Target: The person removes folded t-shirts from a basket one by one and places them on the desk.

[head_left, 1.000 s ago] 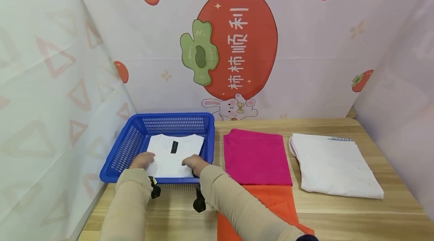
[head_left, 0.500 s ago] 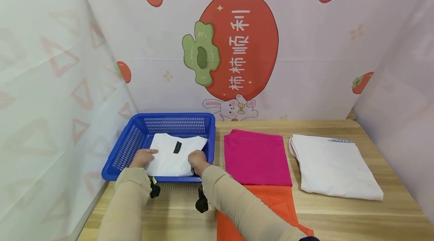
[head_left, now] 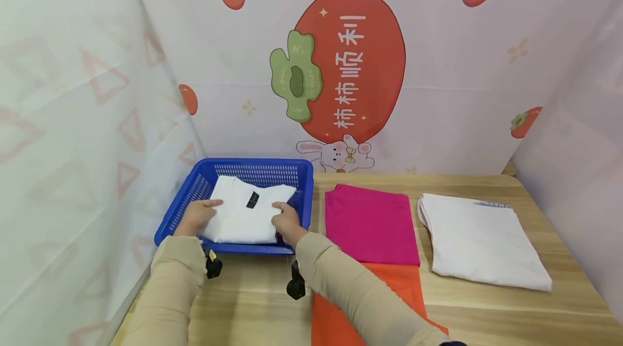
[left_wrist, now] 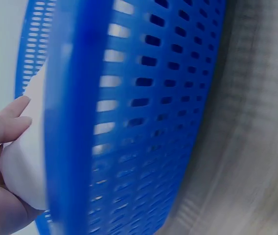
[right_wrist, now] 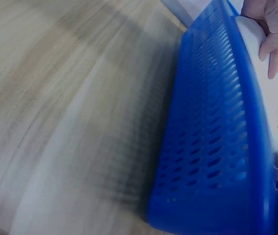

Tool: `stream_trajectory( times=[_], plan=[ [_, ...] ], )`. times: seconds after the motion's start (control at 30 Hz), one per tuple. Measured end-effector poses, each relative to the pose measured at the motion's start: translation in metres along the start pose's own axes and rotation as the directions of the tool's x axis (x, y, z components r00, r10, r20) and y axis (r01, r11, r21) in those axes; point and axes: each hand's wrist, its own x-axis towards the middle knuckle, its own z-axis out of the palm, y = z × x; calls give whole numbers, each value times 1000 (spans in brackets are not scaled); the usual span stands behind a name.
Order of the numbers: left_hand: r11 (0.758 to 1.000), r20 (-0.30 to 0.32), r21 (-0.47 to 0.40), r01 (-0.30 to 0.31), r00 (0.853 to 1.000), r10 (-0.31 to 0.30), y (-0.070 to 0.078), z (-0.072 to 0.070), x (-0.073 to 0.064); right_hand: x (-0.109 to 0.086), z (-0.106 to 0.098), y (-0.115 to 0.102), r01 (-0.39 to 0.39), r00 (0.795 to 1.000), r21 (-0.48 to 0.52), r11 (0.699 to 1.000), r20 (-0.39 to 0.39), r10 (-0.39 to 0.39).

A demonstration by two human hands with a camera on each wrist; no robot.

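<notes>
A folded white T-shirt (head_left: 243,219) with a black neck label (head_left: 252,200) lies tilted inside a blue plastic basket (head_left: 233,248). My left hand (head_left: 196,215) grips the shirt's left side, its thumb on top; in the left wrist view, the thumb and fingers of that hand (left_wrist: 4,132) close round the white cloth (left_wrist: 29,161). At the opposite side, my right hand (head_left: 289,221) pinches the shirt's right edge. Fingers beneath the cloth are mostly hidden. Seen from the right wrist, the basket's perforated wall (right_wrist: 202,132) stands before the white cloth (right_wrist: 256,54).
Right of the basket lies a folded magenta cloth (head_left: 370,224), overlapping an orange cloth (head_left: 404,286) nearer the front. Another folded white garment (head_left: 479,240) with blue print lies farther right. Fabric walls (head_left: 243,135) close off the wooden table (head_left: 253,303) at the back and sides.
Both hands have closed on the shirt's sides and drawn its near part up, so it is now higher and tilted in the basket. The basket appears slightly shifted as the head view moves.
</notes>
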Motion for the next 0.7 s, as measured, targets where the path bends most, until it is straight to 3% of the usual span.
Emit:
stream_trajectory(
  times=[0.13,0.37,0.53,0.7],
  plan=[
    [1000,-4,-28,-5,1000,5,7,-3,-3,-20,-17,-26,38,999,20,999,34,-38],
    [995,-25,-64,-70,997,68,22,-2,-19,-11,-31,-25,106,994,-20,994,-8,-106],
    [988,-35,-115,-108,994,104,35,-2,-44,-22,-52,-35,135,991,5,991,4,-135],
    [970,-50,-173,-170,985,164,46,5,-71,-39,-74,-43,98,993,57,993,55,-102]
  ],
)
